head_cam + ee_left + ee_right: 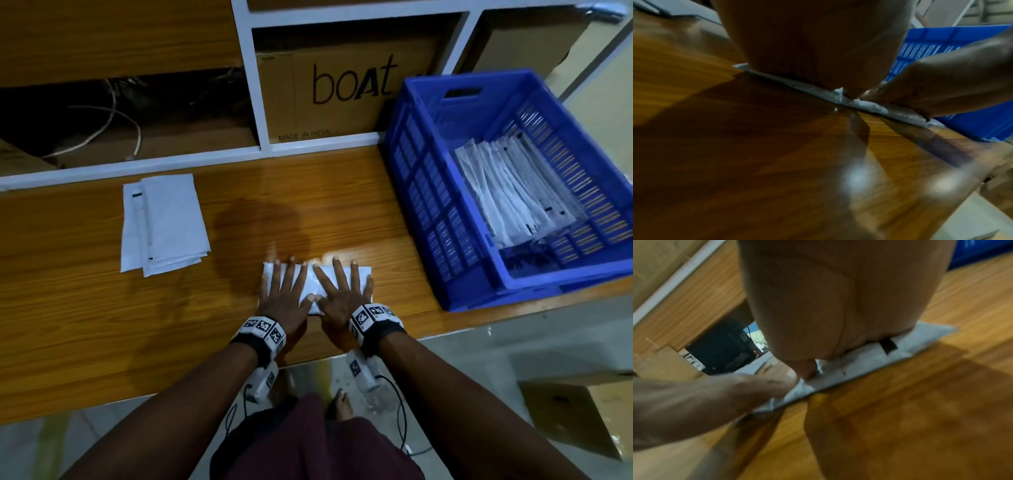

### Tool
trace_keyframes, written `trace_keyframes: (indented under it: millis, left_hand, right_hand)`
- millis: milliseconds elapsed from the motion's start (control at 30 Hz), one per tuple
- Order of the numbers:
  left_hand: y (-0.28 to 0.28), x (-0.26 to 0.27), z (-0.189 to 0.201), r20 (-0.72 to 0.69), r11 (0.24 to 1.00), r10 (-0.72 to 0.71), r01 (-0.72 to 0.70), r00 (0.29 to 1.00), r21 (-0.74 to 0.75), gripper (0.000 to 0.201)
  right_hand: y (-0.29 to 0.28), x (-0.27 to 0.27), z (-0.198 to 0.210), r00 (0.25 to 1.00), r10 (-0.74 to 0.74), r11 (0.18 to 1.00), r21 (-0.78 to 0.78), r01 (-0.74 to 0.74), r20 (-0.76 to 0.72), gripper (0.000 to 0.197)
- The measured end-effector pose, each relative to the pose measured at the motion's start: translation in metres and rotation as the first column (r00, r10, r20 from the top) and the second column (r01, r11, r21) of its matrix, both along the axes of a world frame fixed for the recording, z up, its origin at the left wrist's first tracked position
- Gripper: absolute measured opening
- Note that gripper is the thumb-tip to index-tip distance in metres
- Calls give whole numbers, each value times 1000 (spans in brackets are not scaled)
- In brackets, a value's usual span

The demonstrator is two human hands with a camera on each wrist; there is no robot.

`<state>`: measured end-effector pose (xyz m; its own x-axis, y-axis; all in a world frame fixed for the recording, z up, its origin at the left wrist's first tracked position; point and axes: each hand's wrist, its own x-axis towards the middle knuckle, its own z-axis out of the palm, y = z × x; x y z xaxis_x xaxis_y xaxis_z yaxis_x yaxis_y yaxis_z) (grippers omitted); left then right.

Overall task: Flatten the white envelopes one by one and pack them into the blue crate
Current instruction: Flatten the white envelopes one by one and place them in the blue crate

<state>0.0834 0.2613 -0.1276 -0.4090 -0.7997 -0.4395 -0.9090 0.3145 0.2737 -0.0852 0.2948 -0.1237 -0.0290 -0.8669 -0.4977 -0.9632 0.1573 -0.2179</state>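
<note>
A white envelope (pixel 311 286) lies on the wooden table near its front edge. My left hand (pixel 286 291) and right hand (pixel 342 291) press flat on it side by side, fingers straight and spread. The hands cover most of it. In the left wrist view the envelope (pixel 813 91) shows as a thin crumpled strip under the palm. The right wrist view shows the envelope (pixel 920 337) with a small black mark (pixel 889 346). A loose pile of white envelopes (pixel 164 222) lies to the left. The blue crate (pixel 445 212) stands on the right and holds several flat envelopes (pixel 513 195).
A white-framed shelf unit runs behind the table, with a cardboard box (pixel 342 92) marked "boAt" in one bay and loose cables (pixel 113 120) in the dark bay to its left. The table's front edge (pixel 205 387) is just under my wrists. A cardboard box (pixel 575 411) sits on the floor at right.
</note>
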Motion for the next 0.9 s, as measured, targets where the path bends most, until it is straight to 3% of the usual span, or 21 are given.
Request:
trace_keyframes:
  millis: [200,500,633,733,900]
  left_hand:
    - [-5,0,-3,53,999,-8,6,999,36,70]
    - [-3,1,-3,27,1000,-14,13,1000,15,71]
    - [-5,2,9,18,999,-14,13,1000,38,70]
    - [-8,1,23,20,999,1,-2,1000,49,67]
    - [-11,-2,37,40,996,-22,25,999,-82,68]
  right_hand:
    - [-5,6,8,995,103,995,4,-103,6,63]
    - [-5,9,2,994,108,994,-27,-108,-1,68]
    - [-7,2,22,990,114,993,32,-117,77,75]
    - [-10,-4,43,993,118,993,5,-118,16,85]
    - [-18,-8,59,990,115,987,-105,-123,-79,94]
